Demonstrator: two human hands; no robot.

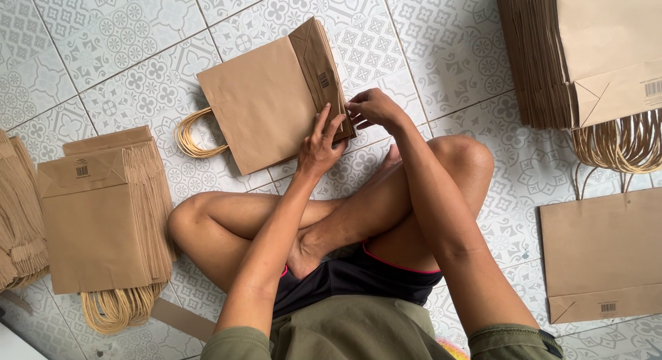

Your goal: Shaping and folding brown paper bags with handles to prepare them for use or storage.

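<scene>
Both arms reach forward over crossed legs; left hand (318,147) and right hand (372,108) each have a pinching grip on the folded bottom edge of the bag (265,98) lying on the floor (124,36).

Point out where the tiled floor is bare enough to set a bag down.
Bare tile lies top left, above the left stack and left of the flat bag under both hands, and between that bag and the top-right stack. Crowded: left edge, right side with the single bag, and around the crossed legs.
</scene>
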